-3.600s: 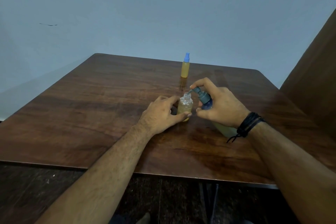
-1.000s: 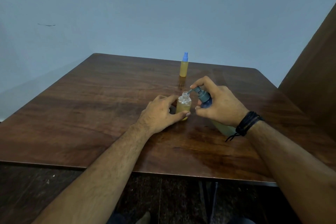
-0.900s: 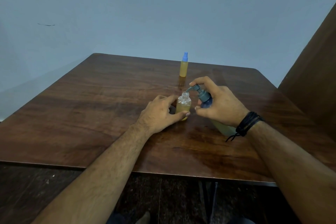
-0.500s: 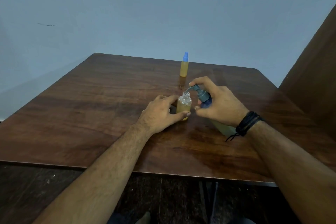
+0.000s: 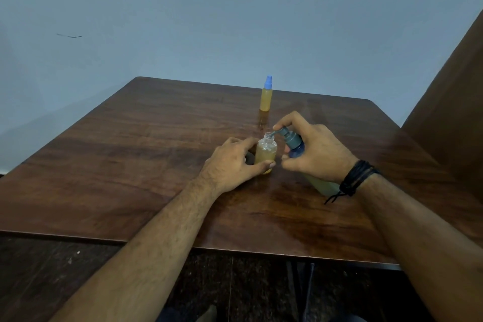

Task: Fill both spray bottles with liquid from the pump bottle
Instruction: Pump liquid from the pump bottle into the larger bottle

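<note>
Left hand (image 5: 230, 162) grips open bottle (image 5: 266, 154) mid-bench (image 5: 130, 151); right hand (image 5: 313, 154) grasps tilted pump bottle (image 5: 296, 145) (spout at bottle mouth). Capped bottle (image 5: 266, 98) upright at 12 o'clock.

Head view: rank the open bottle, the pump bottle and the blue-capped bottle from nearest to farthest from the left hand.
1. Open bottle: gripped by the left hand.
2. Pump bottle: just to its right, tilted, held by the right hand.
3. Blue-capped bottle: upright, alone toward the table's far edge.
</note>
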